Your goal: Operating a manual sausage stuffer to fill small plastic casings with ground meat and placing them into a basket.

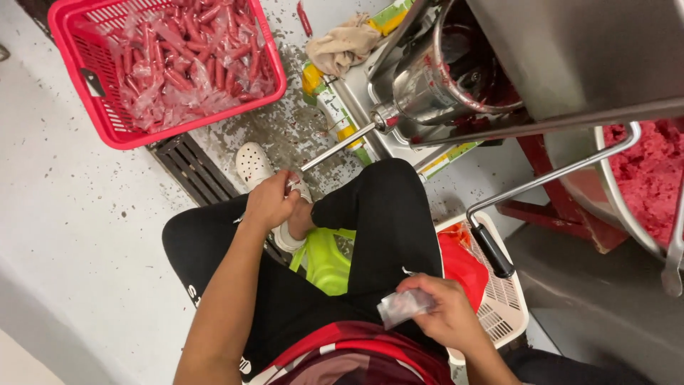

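Note:
My left hand (269, 201) is closed around the tip of a thin metal nozzle tube (335, 148) that sticks out of a steel sausage stuffer (445, 78). My right hand (445, 312) rests over my right thigh and grips a small bunch of clear plastic casings (402, 306). I sit with legs in black trousers, a white clog (252, 163) on one foot. A black-handled crank (491, 249) of the stuffer hangs just right of my knee.
A red plastic basket (85, 85) full of bagged red sausages stands at the upper left on the grey floor. A floor drain grate (189, 167) runs beside it. A steel tub of pink minced meat (652, 171) is at the right. A beige rag (342, 44) lies by the stuffer.

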